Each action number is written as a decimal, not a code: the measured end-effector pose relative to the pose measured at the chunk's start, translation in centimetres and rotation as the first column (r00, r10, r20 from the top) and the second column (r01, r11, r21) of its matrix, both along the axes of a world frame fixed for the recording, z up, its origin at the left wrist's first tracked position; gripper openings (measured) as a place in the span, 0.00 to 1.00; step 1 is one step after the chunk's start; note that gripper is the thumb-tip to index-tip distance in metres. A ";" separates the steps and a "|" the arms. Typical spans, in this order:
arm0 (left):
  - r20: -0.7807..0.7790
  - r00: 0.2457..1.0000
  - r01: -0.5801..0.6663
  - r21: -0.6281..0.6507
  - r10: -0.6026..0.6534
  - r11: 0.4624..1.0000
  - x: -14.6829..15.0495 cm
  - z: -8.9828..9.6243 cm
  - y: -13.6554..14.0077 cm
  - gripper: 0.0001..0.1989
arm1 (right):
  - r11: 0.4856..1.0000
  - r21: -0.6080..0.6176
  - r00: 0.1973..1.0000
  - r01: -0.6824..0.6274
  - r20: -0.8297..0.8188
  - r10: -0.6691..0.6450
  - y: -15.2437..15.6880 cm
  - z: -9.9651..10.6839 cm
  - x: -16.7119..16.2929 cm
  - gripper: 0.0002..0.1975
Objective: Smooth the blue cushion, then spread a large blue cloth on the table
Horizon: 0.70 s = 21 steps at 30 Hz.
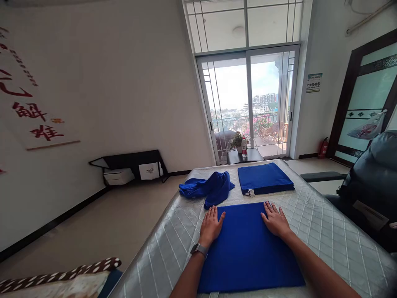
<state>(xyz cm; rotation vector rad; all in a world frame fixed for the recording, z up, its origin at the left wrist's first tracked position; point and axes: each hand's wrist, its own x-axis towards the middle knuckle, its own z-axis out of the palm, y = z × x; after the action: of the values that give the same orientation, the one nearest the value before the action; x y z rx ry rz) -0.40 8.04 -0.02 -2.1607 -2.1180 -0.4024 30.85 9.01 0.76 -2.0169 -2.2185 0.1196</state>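
Observation:
A flat blue cloth (248,252) lies smooth in front of me on the quilted silver mattress (164,244). My left hand (211,225) rests flat at its far left corner, fingers stretched out and a watch on the wrist. At the far right corner my right hand (275,220) lies open, palm down on the fabric. Beyond the left hand is a crumpled blue cloth (207,188), close to the flat one. A neat stack of folded blue cloths (265,178) with a white tag sits behind the right hand.
A black chair (369,182) stands to the right of the mattress. Past the far edge is a small table (251,155) with a bottle (244,147) and a potted plant (237,140). Patterned bedding (71,281) shows at the lower left, and a low black rack (133,159) by the wall.

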 end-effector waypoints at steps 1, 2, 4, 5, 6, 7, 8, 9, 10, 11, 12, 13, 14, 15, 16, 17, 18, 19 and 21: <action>-0.001 1.000 0.001 0.001 -0.001 1.000 0.0 0.0 0.0 0.43 | 1.000 -0.002 1.000 0.005 0.001 -0.005 0.0 -0.1 0.0 0.34; -0.001 1.000 0.001 0.004 -0.001 1.000 0.0 -0.1 0.1 0.43 | 1.000 -0.003 1.000 0.009 0.002 -0.009 0.1 -0.1 -0.1 0.34; 0.003 1.000 -0.004 0.010 0.004 1.000 -0.1 -0.2 0.2 0.42 | 1.000 -0.006 1.000 0.014 0.006 -0.014 0.1 -0.2 -0.1 0.34; 0.005 1.000 -0.006 0.012 0.006 1.000 -0.1 -0.3 0.2 0.42 | 1.000 -0.008 1.000 0.014 0.006 -0.014 0.1 -0.2 -0.1 0.34; 0.008 1.000 -0.008 0.013 0.008 1.000 -0.1 -0.3 0.2 0.42 | 1.000 -0.009 1.000 0.014 0.006 -0.014 0.2 -0.3 -0.1 0.34; 0.009 1.000 -0.008 0.012 0.008 1.000 -0.1 -0.4 0.2 0.42 | 1.000 -0.008 1.000 0.015 0.004 -0.015 0.2 -0.3 -0.1 0.34; 0.009 1.000 -0.006 0.010 0.006 1.000 -0.1 -0.4 0.2 0.43 | 1.000 -0.007 1.000 0.015 0.002 -0.015 0.2 -0.3 -0.1 0.35; 0.009 1.000 -0.005 0.010 0.005 1.000 -0.1 -0.4 0.2 0.43 | 1.000 -0.006 1.000 0.016 0.000 -0.016 0.2 -0.3 -0.1 0.35; 0.007 1.000 -0.002 0.012 0.002 1.000 -0.1 -0.5 0.2 0.43 | 1.000 -0.005 1.000 0.018 -0.001 -0.018 0.2 -0.3 -0.1 0.35; 0.006 1.000 0.000 0.015 -0.001 1.000 -0.1 -0.5 0.2 0.43 | 1.000 -0.003 1.000 0.018 -0.002 -0.018 0.2 -0.3 -0.1 0.35; 0.005 1.000 0.002 0.021 -0.002 1.000 -0.1 -0.6 0.2 0.42 | 1.000 -0.002 1.000 0.018 -0.002 -0.018 0.2 -0.3 -0.1 0.35; 0.004 1.000 0.003 0.026 -0.003 1.000 -0.1 -0.7 0.2 0.42 | 1.000 -0.002 1.000 0.016 -0.003 -0.016 0.2 -0.3 -0.1 0.35; 0.003 1.000 0.003 0.030 -0.003 1.000 -0.1 -0.7 0.2 0.42 | 1.000 -0.001 1.000 0.015 -0.005 -0.015 0.2 -0.3 -0.1 0.35; 0.002 1.000 0.002 0.033 -0.002 0.999 -0.1 -0.7 0.3 0.42 | 1.000 -0.002 1.000 0.015 -0.007 -0.015 0.2 -0.3 -0.1 0.35; 0.002 1.000 0.002 0.035 -0.002 0.999 -0.1 -0.7 0.3 0.42 | 1.000 -0.003 1.000 0.015 -0.010 -0.015 0.2 -0.3 -0.1 0.35; 0.002 1.000 0.000 0.038 0.000 0.999 -0.1 -0.7 0.2 0.42 | 1.000 -0.004 1.000 0.018 -0.013 -0.018 0.2 -0.3 -0.1 0.35; 0.002 1.000 -0.001 0.045 0.001 0.999 -0.1 -0.6 0.2 0.41 | 1.000 -0.005 1.000 0.020 -0.014 -0.020 0.1 -0.3 -0.1 0.35; -0.001 1.000 -0.004 0.055 0.004 0.999 -0.1 -0.5 0.1 0.41 | 1.000 -0.005 1.000 0.023 -0.016 -0.023 0.1 -0.3 -0.1 0.35; -0.012 1.000 -0.009 0.086 0.010 0.996 0.1 -0.1 -0.1 0.39 | 1.000 0.000 0.999 0.026 -0.019 -0.026 0.1 -0.3 -0.1 0.35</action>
<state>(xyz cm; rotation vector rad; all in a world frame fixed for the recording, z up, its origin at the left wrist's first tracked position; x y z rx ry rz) -0.32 7.98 -0.12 -2.0998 -2.0634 -0.4687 30.78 9.07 0.50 -2.0352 -2.1800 0.1348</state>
